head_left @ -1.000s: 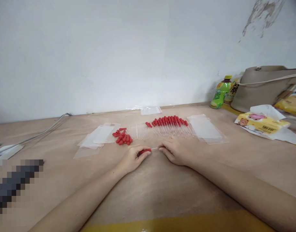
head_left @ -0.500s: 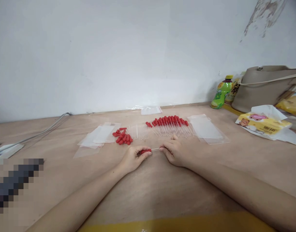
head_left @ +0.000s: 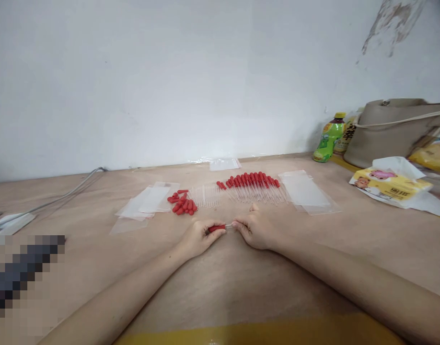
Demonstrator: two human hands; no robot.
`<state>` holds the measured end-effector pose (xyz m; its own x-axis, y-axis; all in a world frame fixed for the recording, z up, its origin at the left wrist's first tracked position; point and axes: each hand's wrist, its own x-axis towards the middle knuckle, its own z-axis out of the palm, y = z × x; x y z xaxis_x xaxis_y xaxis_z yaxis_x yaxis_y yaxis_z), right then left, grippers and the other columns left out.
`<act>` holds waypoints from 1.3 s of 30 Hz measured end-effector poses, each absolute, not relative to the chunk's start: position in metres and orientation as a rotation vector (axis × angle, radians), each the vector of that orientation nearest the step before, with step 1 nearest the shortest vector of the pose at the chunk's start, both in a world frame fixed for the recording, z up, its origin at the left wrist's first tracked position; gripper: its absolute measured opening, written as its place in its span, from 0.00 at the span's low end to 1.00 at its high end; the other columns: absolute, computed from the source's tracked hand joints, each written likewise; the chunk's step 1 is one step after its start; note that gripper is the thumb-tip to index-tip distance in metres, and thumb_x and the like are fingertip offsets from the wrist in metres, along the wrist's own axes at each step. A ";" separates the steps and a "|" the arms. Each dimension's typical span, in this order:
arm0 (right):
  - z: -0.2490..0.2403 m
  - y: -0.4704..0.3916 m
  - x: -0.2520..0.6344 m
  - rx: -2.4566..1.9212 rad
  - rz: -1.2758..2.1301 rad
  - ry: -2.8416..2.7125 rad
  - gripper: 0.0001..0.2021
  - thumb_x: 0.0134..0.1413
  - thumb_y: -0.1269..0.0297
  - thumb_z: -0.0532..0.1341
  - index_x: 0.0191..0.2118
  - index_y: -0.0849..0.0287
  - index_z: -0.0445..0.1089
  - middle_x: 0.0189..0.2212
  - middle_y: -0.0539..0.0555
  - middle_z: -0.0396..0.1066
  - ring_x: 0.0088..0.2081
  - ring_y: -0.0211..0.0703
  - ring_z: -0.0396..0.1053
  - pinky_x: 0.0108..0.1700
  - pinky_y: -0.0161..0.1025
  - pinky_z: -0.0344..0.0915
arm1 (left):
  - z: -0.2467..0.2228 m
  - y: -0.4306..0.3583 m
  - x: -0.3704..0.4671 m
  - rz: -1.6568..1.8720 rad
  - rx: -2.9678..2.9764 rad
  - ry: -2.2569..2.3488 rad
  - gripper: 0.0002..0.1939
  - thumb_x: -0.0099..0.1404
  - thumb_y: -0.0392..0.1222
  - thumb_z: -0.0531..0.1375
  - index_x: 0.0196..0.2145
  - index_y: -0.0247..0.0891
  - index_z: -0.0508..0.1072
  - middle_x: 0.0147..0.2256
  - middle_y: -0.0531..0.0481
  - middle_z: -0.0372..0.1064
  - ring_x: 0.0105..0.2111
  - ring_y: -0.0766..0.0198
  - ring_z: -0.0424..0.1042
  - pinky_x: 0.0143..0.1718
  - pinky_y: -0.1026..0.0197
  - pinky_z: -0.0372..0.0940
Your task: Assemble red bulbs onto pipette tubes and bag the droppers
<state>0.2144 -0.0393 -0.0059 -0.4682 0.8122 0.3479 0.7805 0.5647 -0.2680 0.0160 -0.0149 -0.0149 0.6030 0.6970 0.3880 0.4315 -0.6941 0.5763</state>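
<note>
Between thumb and fingers, my left hand [head_left: 199, 236] grips a red rubber dropper bulb [head_left: 216, 228]. A thin clear glass tube [head_left: 229, 225] runs from the bulb's open end into the pinch of my right hand [head_left: 254, 228], which covers the rest of it. How deep the tube sits in the bulb is hidden. Beyond my left hand lies a heap of loose red bulbs [head_left: 186, 205]. Beside it is a row of bare clear tubes [head_left: 206, 196]. Farther right, several droppers with red bulbs fitted [head_left: 254, 184] lie side by side.
Clear plastic bags lie left [head_left: 148, 203], right [head_left: 306, 191] and by the wall [head_left: 224, 164]. A green drink bottle [head_left: 329, 139], a grey-beige handbag [head_left: 392, 132] and a tissue pack [head_left: 388, 184] stand at the right. A grey cable [head_left: 69, 190] crosses the left side.
My right hand has moved slightly left toward my left hand, so less of the tube shows between them. The left hand has barely moved.
</note>
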 end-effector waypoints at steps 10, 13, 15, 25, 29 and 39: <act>0.015 -0.044 0.218 -1.332 0.138 -2.454 0.15 0.58 0.63 0.48 0.24 0.60 0.65 0.21 0.49 0.68 0.24 0.34 0.60 0.39 0.39 0.50 | -0.011 -0.008 0.011 0.928 2.580 0.889 0.10 0.60 0.42 0.56 0.39 0.37 0.71 0.31 0.48 0.71 0.29 0.66 0.69 0.31 0.64 0.63; 0.024 -0.038 0.232 -1.475 0.286 -2.344 0.13 0.55 0.63 0.51 0.25 0.60 0.66 0.23 0.51 0.69 0.25 0.36 0.62 0.33 0.36 0.54 | -0.011 -0.006 0.009 0.962 2.509 0.943 0.16 0.59 0.42 0.58 0.45 0.36 0.66 0.32 0.49 0.68 0.28 0.67 0.66 0.29 0.65 0.64; 0.026 -0.026 0.244 -1.594 0.520 -2.171 0.14 0.53 0.62 0.51 0.23 0.60 0.67 0.22 0.51 0.69 0.23 0.36 0.63 0.27 0.33 0.54 | -0.010 -0.005 0.008 0.932 2.496 0.959 0.15 0.59 0.41 0.57 0.45 0.36 0.66 0.30 0.50 0.66 0.26 0.68 0.65 0.28 0.65 0.63; 0.028 0.046 0.224 -1.977 0.264 -1.768 0.16 0.50 0.58 0.50 0.23 0.59 0.70 0.23 0.53 0.70 0.27 0.39 0.65 0.28 0.34 0.54 | -0.004 -0.007 0.010 0.808 2.565 0.919 0.07 0.61 0.38 0.55 0.33 0.36 0.72 0.29 0.49 0.66 0.28 0.67 0.64 0.29 0.65 0.61; 0.020 0.063 0.202 -2.036 0.111 -1.752 0.16 0.50 0.56 0.50 0.27 0.60 0.71 0.29 0.57 0.71 0.35 0.45 0.66 0.39 0.40 0.53 | -0.006 -0.007 0.010 0.798 2.553 0.919 0.07 0.61 0.38 0.55 0.33 0.36 0.72 0.29 0.49 0.66 0.28 0.67 0.64 0.29 0.65 0.61; 0.011 0.063 0.193 -2.096 -0.084 -1.906 0.20 0.51 0.52 0.50 0.32 0.64 0.70 0.30 0.62 0.71 0.35 0.50 0.67 0.44 0.49 0.45 | -0.005 -0.007 0.010 0.792 2.535 0.913 0.06 0.60 0.38 0.55 0.34 0.37 0.72 0.29 0.49 0.66 0.28 0.67 0.65 0.29 0.65 0.61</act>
